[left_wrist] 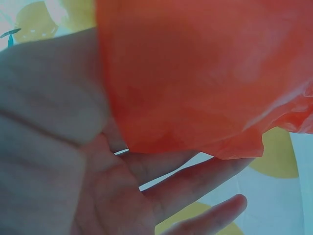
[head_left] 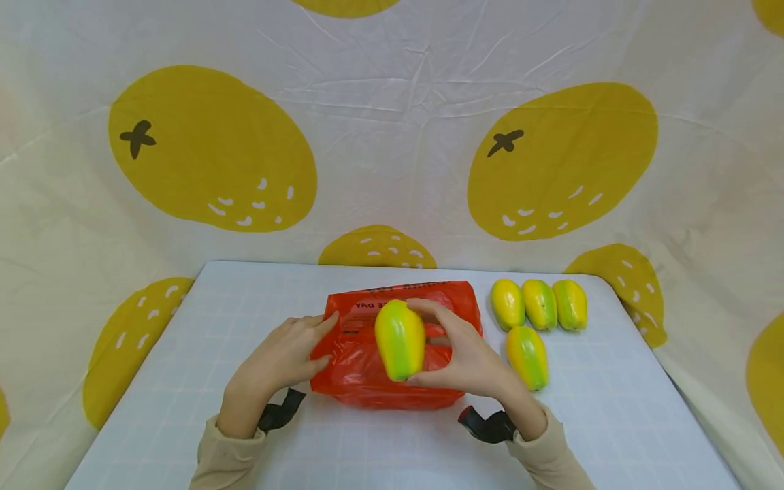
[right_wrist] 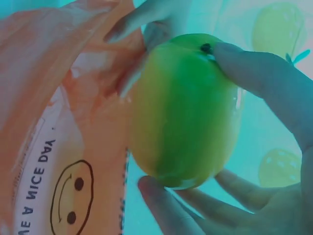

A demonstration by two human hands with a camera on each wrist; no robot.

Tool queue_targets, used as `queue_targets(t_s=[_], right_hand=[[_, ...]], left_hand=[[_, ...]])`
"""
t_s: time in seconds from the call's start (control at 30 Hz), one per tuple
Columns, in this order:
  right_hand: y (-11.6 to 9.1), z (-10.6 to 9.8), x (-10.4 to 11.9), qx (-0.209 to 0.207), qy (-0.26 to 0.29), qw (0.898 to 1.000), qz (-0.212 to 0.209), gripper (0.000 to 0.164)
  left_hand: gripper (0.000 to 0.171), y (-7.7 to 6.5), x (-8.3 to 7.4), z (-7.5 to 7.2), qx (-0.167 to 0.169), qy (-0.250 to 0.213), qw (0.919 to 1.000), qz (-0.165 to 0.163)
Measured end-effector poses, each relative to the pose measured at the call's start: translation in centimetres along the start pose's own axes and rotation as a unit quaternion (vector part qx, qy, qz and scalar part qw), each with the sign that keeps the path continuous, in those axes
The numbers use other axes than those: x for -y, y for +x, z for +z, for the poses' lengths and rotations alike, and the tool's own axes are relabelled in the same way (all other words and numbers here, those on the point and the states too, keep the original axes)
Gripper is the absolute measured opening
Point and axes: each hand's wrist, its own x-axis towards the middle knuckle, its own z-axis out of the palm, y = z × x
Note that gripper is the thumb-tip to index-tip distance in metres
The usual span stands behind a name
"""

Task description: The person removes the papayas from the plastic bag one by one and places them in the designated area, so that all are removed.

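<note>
In the head view my right hand (head_left: 468,354) holds a yellow-green papaya (head_left: 399,340) over the red plastic bag (head_left: 361,378). The thumb presses one end of the fruit, near a dark spot, and the fingers curve about the other end in the right wrist view. At the bag's left edge is my left hand (head_left: 284,357), thumb and fingers spread apart. Seen from the left wrist, the red plastic lies across the palm and in front of long, fairly straight fingers (left_wrist: 195,188). The bag's printed smiley (right_wrist: 73,196) faces the right wrist camera.
Several more papayas lie right of the bag: a back row ending in the rightmost papaya (head_left: 569,306), and a front papaya (head_left: 527,357). They rest on a white table (head_left: 257,286). Behind it hangs a fruit-print cloth (head_left: 392,170).
</note>
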Motion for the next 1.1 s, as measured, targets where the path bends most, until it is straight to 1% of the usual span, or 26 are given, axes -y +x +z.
queue_targets(t_s=[0.27,0.47,0.6,0.73,0.87,1.0,1.1], right_hand=[[-1.4,-1.1,-0.6,-0.019,0.057,0.998,-0.022,0.091],[-2.3,-2.0,-1.4,-0.022,0.079,0.996,-0.037,0.093],[-2.9,-2.8,-1.8,-0.021,0.093,0.995,-0.038,0.093],[-3.5,-3.9,-2.3,-0.015,0.095,0.994,-0.046,0.094],[-4.1,-4.9,-3.2,-0.008,0.094,0.993,-0.069,0.097],[-4.6,-5.9,-4.2,-0.011,0.095,0.990,-0.106,0.098],[-5.0,-6.5,-4.7,-0.011,0.105,0.986,-0.127,0.099]], left_hand=[[0.066,0.0,-0.1,-0.2,0.007,-0.001,1.0000,-0.007],[0.064,-0.1,0.1,-0.2,0.001,0.002,1.0000,0.004],[0.065,-0.1,0.1,-0.1,0.000,0.000,1.0000,0.004],[0.066,0.0,0.1,0.1,0.000,-0.010,0.9999,0.001],[0.067,0.0,0.0,0.1,0.000,-0.018,0.9998,0.000],[0.067,0.1,0.0,0.1,0.001,-0.020,0.9998,0.001],[0.067,0.1,0.0,0.1,0.002,-0.020,0.9998,0.001]])
